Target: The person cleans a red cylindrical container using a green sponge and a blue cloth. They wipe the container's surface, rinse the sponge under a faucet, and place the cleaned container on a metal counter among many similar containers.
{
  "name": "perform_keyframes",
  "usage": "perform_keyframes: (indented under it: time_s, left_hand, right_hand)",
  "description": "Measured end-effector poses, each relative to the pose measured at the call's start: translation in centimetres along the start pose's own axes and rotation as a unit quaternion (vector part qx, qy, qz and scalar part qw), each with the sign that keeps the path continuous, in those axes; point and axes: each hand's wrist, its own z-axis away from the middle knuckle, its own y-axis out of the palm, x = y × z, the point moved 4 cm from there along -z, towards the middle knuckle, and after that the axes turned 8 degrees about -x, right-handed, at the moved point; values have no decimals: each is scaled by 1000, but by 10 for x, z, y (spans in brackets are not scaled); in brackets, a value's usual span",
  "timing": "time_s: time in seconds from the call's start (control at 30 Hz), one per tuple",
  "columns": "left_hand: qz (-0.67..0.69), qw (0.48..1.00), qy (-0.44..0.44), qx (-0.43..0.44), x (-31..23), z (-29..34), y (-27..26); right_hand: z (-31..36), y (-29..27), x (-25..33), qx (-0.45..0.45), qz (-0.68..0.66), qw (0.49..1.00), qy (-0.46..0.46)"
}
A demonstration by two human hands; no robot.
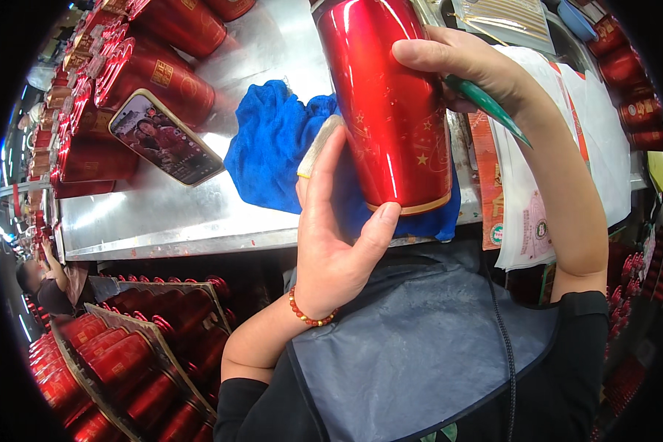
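A glossy red tapered container (pixel 394 110) with gold stars and a gold band at its near end lies tilted in front of me. My left hand (pixel 339 258) steadies that end, thumb on the rim and fingers along the left side. A pale wrapping (pixel 320 147) covers one of its fingertips. From the upper right, my right hand (pixel 486 62) grips the container, thumb on top and fingers hidden behind. It also keeps a green pointed tool (pixel 491 108) tucked in the palm; the tool's other end is out of sight. A blue cloth (pixel 265 151) is bunched beneath and beside the container.
On the metal table (pixel 162 221), a phone (pixel 166 140) with a lit screen leans against red containers (pixel 173 81). Printed white bags (pixel 527 206) hang over the edge at right. Crates of red containers (pixel 132 361) stand lower left; a person (pixel 51 287) is farther off.
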Motion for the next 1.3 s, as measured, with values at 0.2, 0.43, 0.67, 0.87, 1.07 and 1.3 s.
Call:
perform_keyframes:
  time_s: [0.2, 0.43, 0.67, 0.87, 1.07, 1.3]
  left_hand:
    - [16, 1000, -8, 10, -2, -2, 0]
    - [8, 1000, 8, 9, -3, -3, 0]
    - [13, 1000, -14, 16, 2, -4, -4]
    - [24, 1000, -11, 6, 0, -4, -1]
    - [-13, 1000, 1, 12, 3, -1, -2]
    - [-128, 980, 145, -54, 3, 19, -13]
  right_hand:
    - [1, 2, 3, -5, 13, 1000, 7]
    - [0, 6, 4, -10, -3, 1000, -3]
    - [-6, -5, -5, 4, 14, 1000, 23]
    - [0, 2, 2, -5, 2, 1000, 8]
    - [-1, 0, 2, -3, 6, 1000, 24]
    - [-4, -6, -4, 1, 18, 999, 48]
